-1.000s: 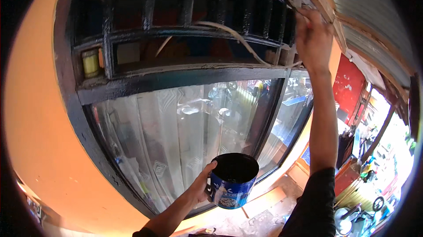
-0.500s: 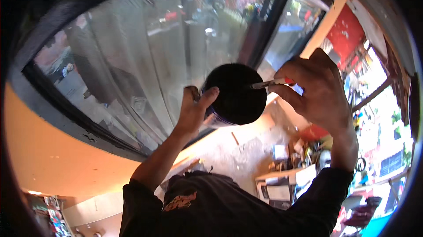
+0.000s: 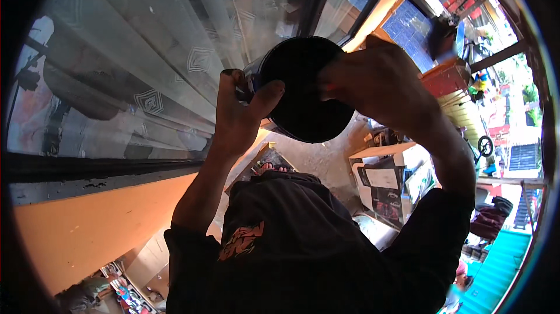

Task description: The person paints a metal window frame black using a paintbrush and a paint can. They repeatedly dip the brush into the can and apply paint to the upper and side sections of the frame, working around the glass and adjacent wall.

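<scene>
Our left hand grips the dark, round, open-topped container before our chest, seemingly to steady it beneath our blurred right hand, whose grasp on a small red object we cannot tell.

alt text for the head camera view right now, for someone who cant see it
A person's left hand grips a round, dark-mouthed container at its rim while the right hand, blurred, reaches over the opening, a spot of red at its fingers. A curtained window and orange wall are at left.
</scene>
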A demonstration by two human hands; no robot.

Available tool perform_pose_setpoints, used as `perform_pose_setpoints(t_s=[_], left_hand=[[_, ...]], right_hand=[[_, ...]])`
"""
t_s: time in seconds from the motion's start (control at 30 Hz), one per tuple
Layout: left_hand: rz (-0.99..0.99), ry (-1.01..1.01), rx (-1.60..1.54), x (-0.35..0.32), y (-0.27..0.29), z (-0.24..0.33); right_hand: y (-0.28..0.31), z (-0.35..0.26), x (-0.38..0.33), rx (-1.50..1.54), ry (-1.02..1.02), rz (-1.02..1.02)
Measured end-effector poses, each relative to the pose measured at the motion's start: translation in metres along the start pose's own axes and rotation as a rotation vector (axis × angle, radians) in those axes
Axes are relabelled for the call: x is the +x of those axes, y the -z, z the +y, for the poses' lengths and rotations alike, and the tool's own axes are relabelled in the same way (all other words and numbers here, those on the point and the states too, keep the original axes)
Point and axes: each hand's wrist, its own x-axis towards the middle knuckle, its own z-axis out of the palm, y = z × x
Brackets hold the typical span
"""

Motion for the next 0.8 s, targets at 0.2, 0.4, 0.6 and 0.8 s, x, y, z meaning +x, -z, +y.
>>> perform_pose_setpoints(t_s=[0.2,0.4,0.6,0.8], left_hand=[[-0.005,-0.032,0.07,0.0,0.002,-0.016],[-0.016,0.048,-0.007,-0.002,0.003,-0.019],[-0.018,-0.107,0.094,-0.001,0.006,-0.019],[-0.054,-0.027,0.038,-0.005,0.01,-0.019]], right_hand=[[-0.035,-0.003,-0.008,-0.045,-0.021,-0.257],[-0.028,-0.002,-0.003,0.018,0.032,-0.233],[-0.012,-0.004,0.002,-0.082,-0.014,-0.207],[-0.021,-0.009,0.001,-0.013,-0.012,-0.25]])
